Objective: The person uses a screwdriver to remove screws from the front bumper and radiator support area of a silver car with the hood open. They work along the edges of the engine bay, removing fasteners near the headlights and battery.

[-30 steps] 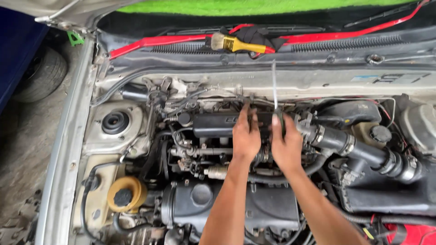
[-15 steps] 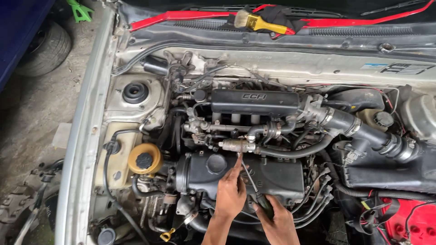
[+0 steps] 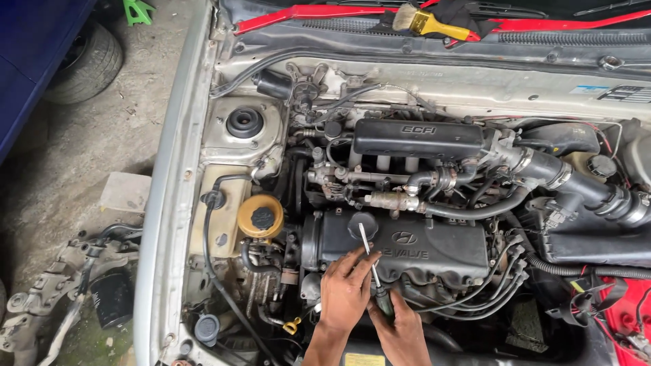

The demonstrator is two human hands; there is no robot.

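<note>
Engine cover (image 3: pixel 434 247), black and ribbed, sits low in the open bay. A second ago my hands were working farther back by the black intake box (image 3: pixel 417 139); both have since drawn down to the cover's front edge. My left hand (image 3: pixel 347 290) lies spread on the cover, fingers open; my right hand (image 3: pixel 401 327) is closed around a screwdriver (image 3: pixel 374 274), its shaft pointing up toward the round filler cap (image 3: pixel 363 226).

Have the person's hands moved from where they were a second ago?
Yes. Both hands have come toward the person, from the black intake cover at the back of the engine to the near edge of the valve cover, holding a screwdriver.
</note>
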